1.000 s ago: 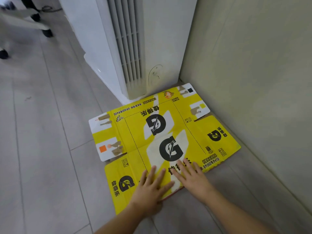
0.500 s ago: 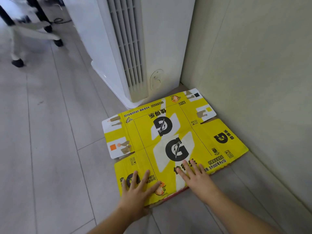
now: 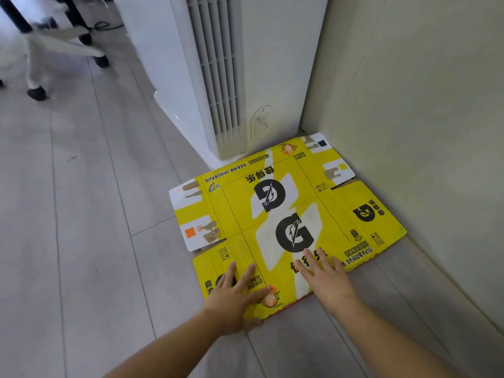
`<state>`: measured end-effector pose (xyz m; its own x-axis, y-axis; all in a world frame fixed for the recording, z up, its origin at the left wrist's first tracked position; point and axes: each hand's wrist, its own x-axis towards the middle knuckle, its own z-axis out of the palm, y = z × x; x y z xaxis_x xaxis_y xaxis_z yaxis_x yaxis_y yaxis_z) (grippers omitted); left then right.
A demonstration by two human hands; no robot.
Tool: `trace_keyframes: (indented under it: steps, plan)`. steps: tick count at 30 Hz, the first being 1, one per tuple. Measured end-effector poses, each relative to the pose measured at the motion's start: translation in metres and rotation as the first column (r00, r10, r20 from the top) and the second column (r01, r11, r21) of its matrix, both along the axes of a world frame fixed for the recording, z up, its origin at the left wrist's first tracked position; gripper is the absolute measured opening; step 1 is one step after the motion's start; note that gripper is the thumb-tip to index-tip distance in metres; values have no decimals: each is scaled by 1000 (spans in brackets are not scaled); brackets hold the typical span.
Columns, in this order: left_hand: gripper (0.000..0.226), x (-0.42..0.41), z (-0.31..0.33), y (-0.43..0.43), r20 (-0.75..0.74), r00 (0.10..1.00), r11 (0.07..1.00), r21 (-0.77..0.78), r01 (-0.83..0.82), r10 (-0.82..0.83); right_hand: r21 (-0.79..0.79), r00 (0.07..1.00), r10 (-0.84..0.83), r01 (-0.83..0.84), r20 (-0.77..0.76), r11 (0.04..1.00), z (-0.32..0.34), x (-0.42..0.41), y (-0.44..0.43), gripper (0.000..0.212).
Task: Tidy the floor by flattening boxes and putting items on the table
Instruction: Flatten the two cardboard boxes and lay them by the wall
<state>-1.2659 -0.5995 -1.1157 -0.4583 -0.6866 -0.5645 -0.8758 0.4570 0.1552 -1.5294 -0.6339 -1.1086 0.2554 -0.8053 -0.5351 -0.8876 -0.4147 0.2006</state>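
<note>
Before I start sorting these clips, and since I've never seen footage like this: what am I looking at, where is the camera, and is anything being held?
There is no machine here. These are a person's two bare hands, filmed by a wide-angle camera worn on the head and looking forward and down. A flattened yellow cardboard box lies on the grey floor, in the corner by a white tower unit and the wall. The left hand and the right hand both rest flat on the box near its front edge, with fingers straight and spread. Nothing is gripped.
</note>
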Motion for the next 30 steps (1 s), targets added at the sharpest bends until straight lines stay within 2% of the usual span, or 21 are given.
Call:
trace_keyframes:
  steps: [6,8,12,17,20,25,30]
  plan:
    - [56,2,33,-35,49,999,998,-62,9,-6,-58,990,-83,90,110,994,25,25,-28,44]
    - [56,11,48,-50,60,998,999,-22,-33,35,-36,978,-119,127,169,991,37,37,-37,41]
    - [57,50,105,-56,90,990,980,158,-120,106,36,946,-181,178,270,983,83,72,-31,40]
    - [48,114,211,-45,120,962,941,210,-265,245,123,954,-164,137,250,983,176,116,-13,46]
    - [45,137,267,-34,132,915,890,214,-403,382,117,949,-171,144,265,983,242,144,-16,48]
    - [41,178,380,24,56,800,773,227,-593,597,175,974,-19,-21,225,984,378,215,-16,48]
    - [43,225,466,90,12,629,603,270,-751,777,220,972,121,-165,199,962,471,305,3,41]
